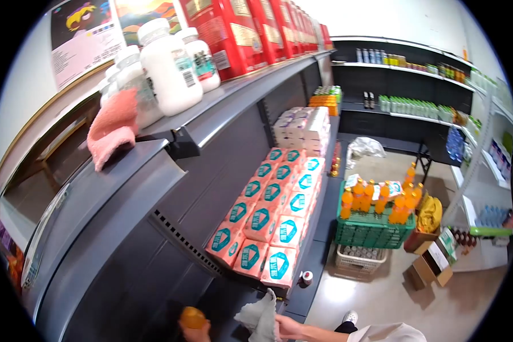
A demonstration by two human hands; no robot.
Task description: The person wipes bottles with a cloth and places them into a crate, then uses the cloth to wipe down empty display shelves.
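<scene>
At the bottom edge, my left hand [194,332] is closed round an orange bottle [193,317], over the dark lower shelf [225,302]. My right hand [289,328] grips a grey cloth [260,316], which hangs beside the front of that shelf. Just above the cloth stand pink and white tissue packs [260,218] in stacked rows. A small can with a red and white top [306,277] is on the ledge right of the packs.
White bottles [168,71], a pink cloth [115,126] and red boxes [239,34] line the upper shelf. On the right, a green crate [370,229] of orange bottles rests on a white crate [359,260]. An open cardboard box [430,265] lies on the floor.
</scene>
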